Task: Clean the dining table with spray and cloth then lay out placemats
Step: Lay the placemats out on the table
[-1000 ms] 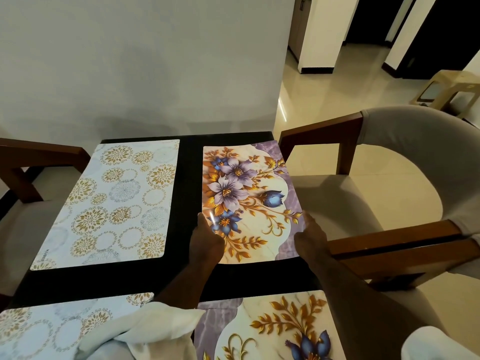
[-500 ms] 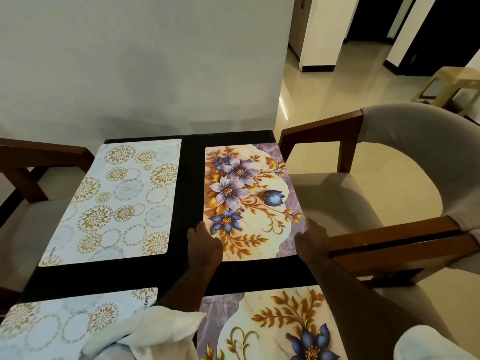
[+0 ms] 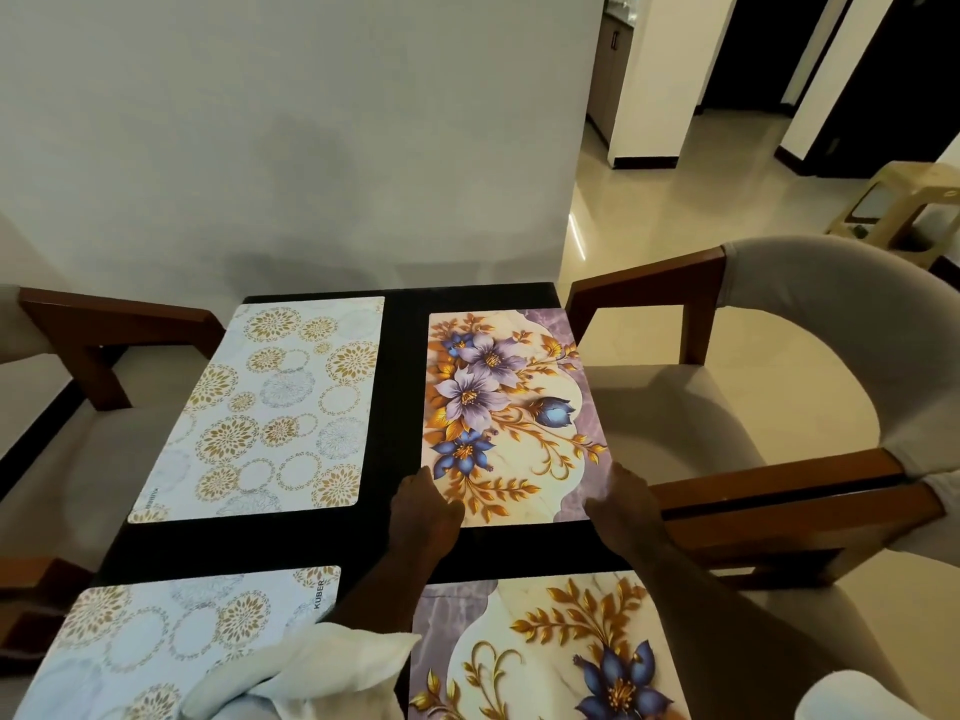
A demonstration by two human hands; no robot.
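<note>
Head view: black dining table [image 3: 399,387] carries four placemats, two per side. The far floral placemat [image 3: 511,407] lies flat at the far right, its right edge at the table edge. The left hand [image 3: 423,506] rests on its near-left corner and the right hand [image 3: 621,504] on its near-right corner. The hands are apart, fingers extended onto the mat, not curled round it. The far circle-pattern placemat [image 3: 270,407] lies flat at the far left, slightly skewed. The near circle-pattern placemat [image 3: 171,631] is at near left and the near floral placemat [image 3: 545,646] at near right, both cut off by the frame. A white cloth [image 3: 311,672] is bunched at the bottom edge by the left forearm. A padded wooden chair [image 3: 805,314] stands to the right and another chair [image 3: 78,449] to the left.
</note>
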